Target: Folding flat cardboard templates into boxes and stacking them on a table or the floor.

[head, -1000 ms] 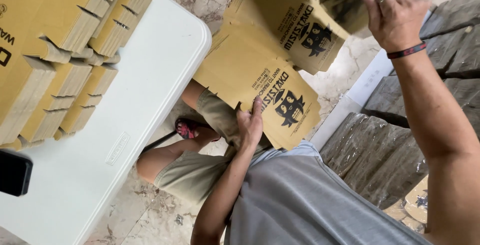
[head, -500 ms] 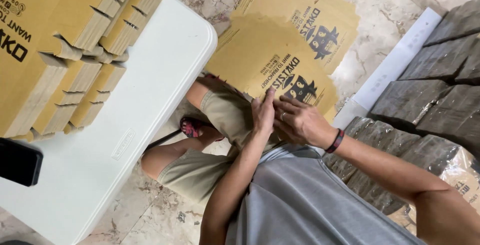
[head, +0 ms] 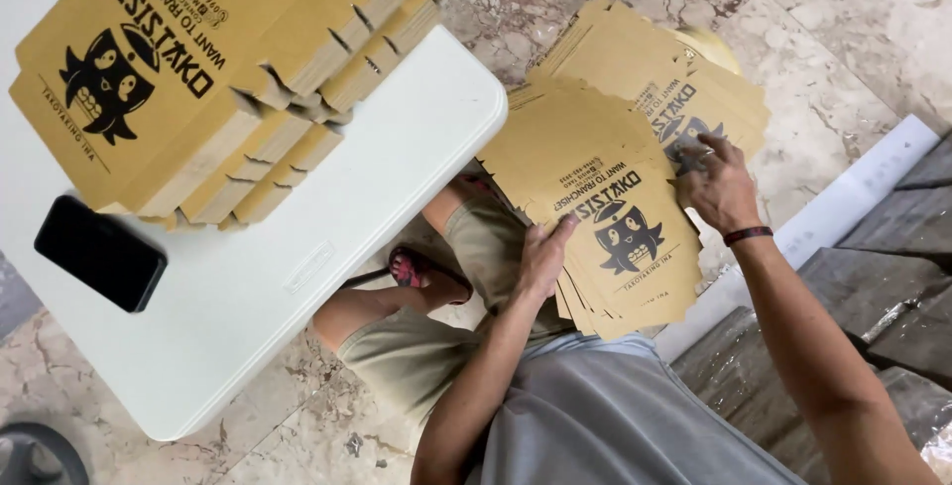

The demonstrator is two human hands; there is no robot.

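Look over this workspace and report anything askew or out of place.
The flat cardboard sheets under the left hand and right hand are fanned out unevenly, edges misaligned. The stack on the white table also steps sideways.
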